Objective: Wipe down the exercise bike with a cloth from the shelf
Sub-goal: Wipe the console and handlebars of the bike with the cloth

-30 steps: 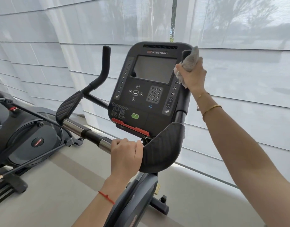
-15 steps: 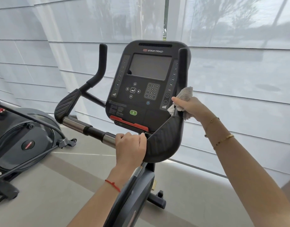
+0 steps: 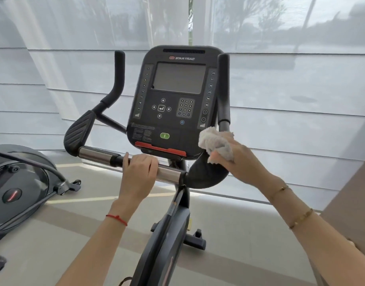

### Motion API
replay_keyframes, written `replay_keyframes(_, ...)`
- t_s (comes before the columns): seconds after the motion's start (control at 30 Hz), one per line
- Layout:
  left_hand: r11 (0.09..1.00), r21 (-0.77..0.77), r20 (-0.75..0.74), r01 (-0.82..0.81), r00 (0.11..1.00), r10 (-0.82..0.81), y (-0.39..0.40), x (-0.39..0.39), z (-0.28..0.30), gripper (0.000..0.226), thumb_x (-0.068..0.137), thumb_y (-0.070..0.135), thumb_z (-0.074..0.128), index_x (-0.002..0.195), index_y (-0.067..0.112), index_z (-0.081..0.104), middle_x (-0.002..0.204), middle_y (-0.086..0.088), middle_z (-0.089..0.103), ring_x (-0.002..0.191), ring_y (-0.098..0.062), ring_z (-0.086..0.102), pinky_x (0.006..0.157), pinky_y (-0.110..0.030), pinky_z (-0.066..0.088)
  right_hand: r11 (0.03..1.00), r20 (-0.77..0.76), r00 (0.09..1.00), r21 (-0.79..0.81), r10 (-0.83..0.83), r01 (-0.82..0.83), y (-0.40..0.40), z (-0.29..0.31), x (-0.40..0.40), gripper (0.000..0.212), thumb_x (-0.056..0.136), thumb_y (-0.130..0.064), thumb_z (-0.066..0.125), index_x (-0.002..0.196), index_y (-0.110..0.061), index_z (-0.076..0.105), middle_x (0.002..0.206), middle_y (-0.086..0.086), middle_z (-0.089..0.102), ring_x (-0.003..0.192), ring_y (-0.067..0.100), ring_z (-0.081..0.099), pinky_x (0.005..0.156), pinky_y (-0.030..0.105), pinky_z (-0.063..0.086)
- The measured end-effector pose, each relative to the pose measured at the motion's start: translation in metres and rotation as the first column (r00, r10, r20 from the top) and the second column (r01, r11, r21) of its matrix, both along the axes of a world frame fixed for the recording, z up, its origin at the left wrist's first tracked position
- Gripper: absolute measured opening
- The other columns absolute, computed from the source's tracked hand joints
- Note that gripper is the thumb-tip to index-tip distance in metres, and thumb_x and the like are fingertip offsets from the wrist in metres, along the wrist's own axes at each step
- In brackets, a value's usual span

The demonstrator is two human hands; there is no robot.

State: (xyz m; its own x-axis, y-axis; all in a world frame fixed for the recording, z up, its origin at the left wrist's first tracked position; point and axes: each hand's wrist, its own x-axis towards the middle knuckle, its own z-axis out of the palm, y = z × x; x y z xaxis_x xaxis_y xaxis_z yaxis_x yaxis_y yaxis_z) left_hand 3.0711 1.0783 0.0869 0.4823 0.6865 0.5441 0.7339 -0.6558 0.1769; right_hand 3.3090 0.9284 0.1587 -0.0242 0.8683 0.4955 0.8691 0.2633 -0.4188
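Left hand (image 3: 138, 174) curled; right hand (image 3: 242, 159) clenched

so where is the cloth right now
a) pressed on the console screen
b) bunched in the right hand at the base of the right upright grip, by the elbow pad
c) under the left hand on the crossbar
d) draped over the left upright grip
b: the cloth is bunched in the right hand, at the foot of the right upright grip over the elbow pad; the left hand grips the crossbar.
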Motion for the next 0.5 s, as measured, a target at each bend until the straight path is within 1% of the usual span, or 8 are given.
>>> replay_keyframes(0.03, 1.0, 0.005, -0.008, 0.009, 1.0, -0.009, 0.002, -0.002, 0.0, 0.041, 0.091, 0.027, 0.018, 0.085, 0.022, 0.059, 0.086, 0.004, 0.061, 0.088, -0.019, 0.055, 0.112, -0.054, 0.023, 0.998, 0.069, 0.996, 0.019, 0.058, -0.059, -0.002, -0.007, -0.01, 0.007, 0.094, -0.018, 0.062, 0.1, -0.021, 0.061, 0.123, -0.002, 0.056, 0.113, 0.02, 0.05, 0.098, 0.027, 0.042)
replay_keyframes(0.07, 1.0, 0.015, -0.026, 0.017, 1.0, -0.016, 0.003, -0.003, 0.0, 0.04, 0.091, 0.026, 0.019, 0.085, 0.021, 0.058, 0.084, 0.002, 0.061, 0.085, -0.021, 0.056, 0.11, -0.055, 0.026, 0.994, 0.143, 0.985, 0.045, 0.091, -0.098, -0.003, -0.015, -0.021, 0.006, 0.095, -0.019, 0.06, 0.1, -0.015, 0.061, 0.124, 0.002, 0.056, 0.119, 0.025, 0.05, 0.102, 0.036, 0.042)
replay_keyframes(0.1, 0.999, 0.028, -0.044, 0.024, 0.999, -0.023, 0.003, -0.005, -0.001, 0.039, 0.091, 0.024, 0.019, 0.085, 0.02, 0.057, 0.082, 0.001, 0.06, 0.082, -0.024, 0.056, 0.108, -0.055, 0.03, 0.992, 0.205, 0.975, 0.071, 0.091, -0.107, -0.004, -0.026, -0.032, 0.019, 0.098, -0.024, 0.057, 0.11, -0.011, 0.063, 0.131, 0.004, 0.056, 0.128, 0.027, 0.047, 0.108, 0.04, 0.039)
replay_keyframes(0.17, 0.999, 0.026, -0.052, 0.038, 0.998, -0.037, 0.005, -0.005, 0.0, 0.038, 0.091, 0.023, 0.019, 0.085, 0.018, 0.056, 0.08, -0.001, 0.06, 0.079, -0.025, 0.056, 0.105, -0.054, 0.033, 0.993, 0.288, 0.957, 0.103, 0.021, -0.053, -0.008, -0.042, -0.044, 0.048, 0.101, -0.04, 0.048, 0.137, -0.009, 0.054, 0.147, 0.004, 0.048, 0.144, 0.022, 0.034, 0.118, 0.041, 0.029)
replay_keyframes(0.23, 0.999, -0.003, -0.038, 0.053, 0.998, -0.053, 0.006, -0.006, 0.0, 0.039, 0.093, 0.025, 0.016, 0.084, 0.019, 0.054, 0.081, 0.001, 0.059, 0.08, -0.023, 0.054, 0.106, -0.051, 0.032, 0.991, 0.333, 0.941, 0.135, -0.058, 0.013, -0.013, -0.049, -0.038, 0.053, 0.1, -0.043, 0.048, 0.142, -0.011, 0.049, 0.151, 0.0, 0.044, 0.146, 0.016, 0.03, 0.118, 0.04, 0.031)
replay_keyframes(0.33, 0.996, -0.033, -0.011, 0.079, 0.997, -0.08, 0.007, -0.008, -0.001, 0.041, 0.093, 0.03, 0.012, 0.083, 0.021, 0.051, 0.081, 0.003, 0.055, 0.081, -0.02, 0.051, 0.108, -0.048, 0.028, 0.972, 0.245, 0.947, 0.157, -0.21, 0.175, -0.016, -0.042, -0.021, 0.048, 0.097, -0.031, 0.058, 0.142, -0.016, 0.05, 0.15, -0.01, 0.043, 0.144, 0.012, 0.033, 0.109, 0.039, 0.043)
replay_keyframes(0.4, 0.995, -0.046, 0.012, 0.093, 0.996, -0.092, 0.006, -0.008, -0.001, 0.042, 0.093, 0.033, 0.011, 0.082, 0.021, 0.049, 0.079, 0.004, 0.053, 0.079, -0.018, 0.049, 0.107, -0.046, 0.028, 0.946, 0.152, 0.942, 0.173, -0.3, 0.273, -0.013, -0.039, -0.025, 0.046, 0.097, -0.03, 0.058, 0.14, -0.016, 0.052, 0.147, -0.012, 0.045, 0.142, 0.011, 0.034, 0.107, 0.041, 0.045)
replay_keyframes(0.5, 0.993, -0.048, 0.023, 0.103, 0.995, -0.102, 0.008, -0.007, -0.004, 0.037, 0.096, 0.032, 0.016, 0.08, 0.022, 0.047, 0.076, 0.005, 0.05, 0.077, -0.017, 0.047, 0.106, -0.046, 0.029, 0.944, 0.168, 0.946, 0.229, -0.277, 0.236, -0.013, -0.048, -0.055, 0.046, 0.1, -0.036, 0.048, 0.136, -0.009, 0.056, 0.144, -0.001, 0.052, 0.142, 0.017, 0.036, 0.111, 0.045, 0.04)
